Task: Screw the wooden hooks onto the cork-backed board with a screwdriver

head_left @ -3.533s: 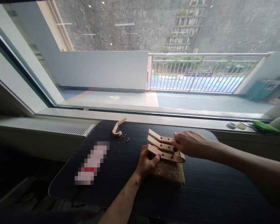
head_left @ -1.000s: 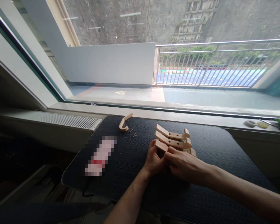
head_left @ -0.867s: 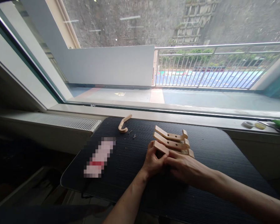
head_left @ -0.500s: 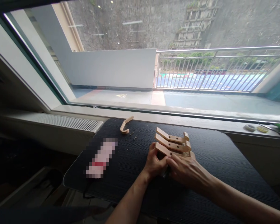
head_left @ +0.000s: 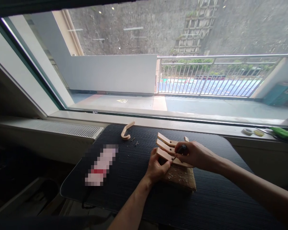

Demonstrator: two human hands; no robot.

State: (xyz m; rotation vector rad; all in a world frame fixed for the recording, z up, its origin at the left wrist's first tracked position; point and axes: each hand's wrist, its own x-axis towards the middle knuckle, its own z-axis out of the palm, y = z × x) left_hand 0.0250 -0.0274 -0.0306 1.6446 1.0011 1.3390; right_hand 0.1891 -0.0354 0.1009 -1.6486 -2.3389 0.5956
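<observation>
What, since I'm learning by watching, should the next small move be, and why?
Probably twist the dark-handled tool in the right hand: its tip appears at a hole in the nearest wooden hook, which the left hand holds.

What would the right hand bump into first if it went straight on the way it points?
Probably the nearest wooden hook, where its dark-handled tool points; the left hand is close too, and depth is unclear.
</observation>
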